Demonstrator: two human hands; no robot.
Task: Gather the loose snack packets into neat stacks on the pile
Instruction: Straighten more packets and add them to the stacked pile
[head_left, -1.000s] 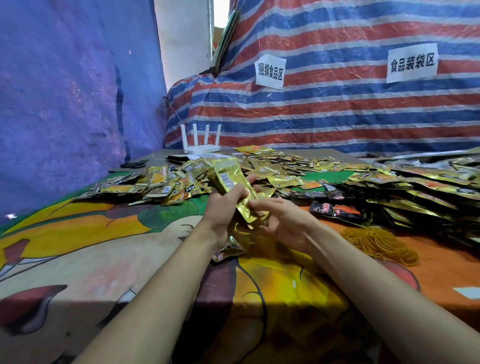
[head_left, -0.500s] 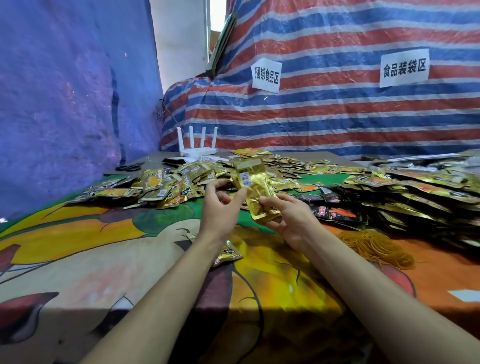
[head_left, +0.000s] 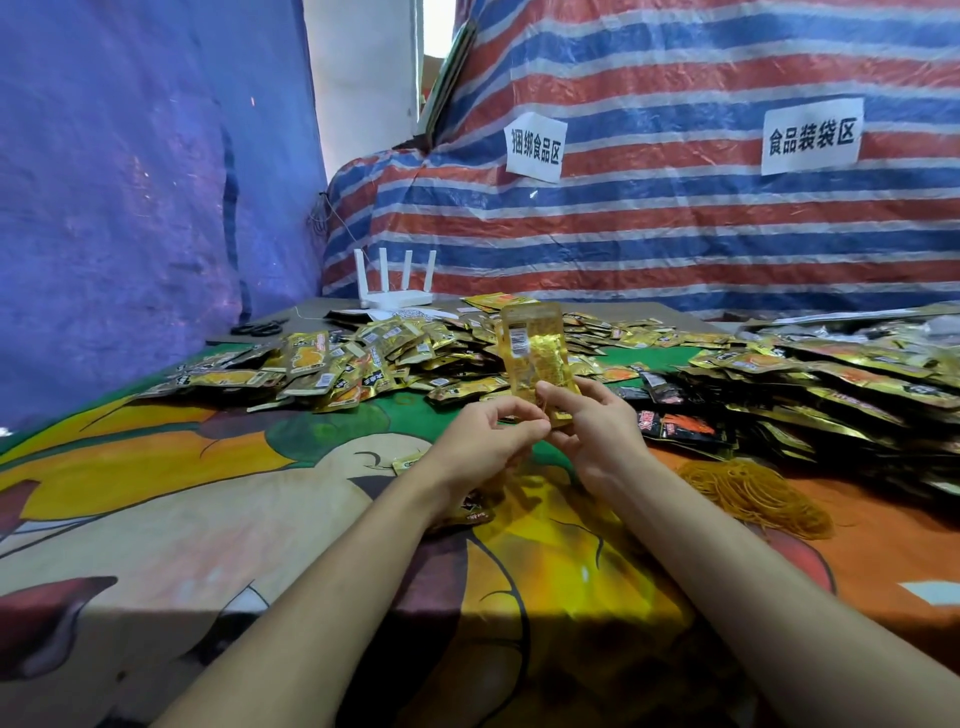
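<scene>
White router (head_left: 396, 291), black scissors (head_left: 258, 328) at far left; rubber bands (head_left: 753, 496) heaped at right; two signs (head_left: 535, 147) on striped tarpaulin (head_left: 675, 234).

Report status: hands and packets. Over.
Right hand pinches upright packet stack. Left hand curled at its lower end, grip unclear. Loose packets heaped beyond. Nothing in the way.

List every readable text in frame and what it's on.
"捆绑食品区": left paper sign on the striped tarp.
"食品装袋区": right paper sign, same tarp.
Barcode label and print on the held gold packets: blurred, unreadable.
Print on the loose packets: too small to read.
</scene>
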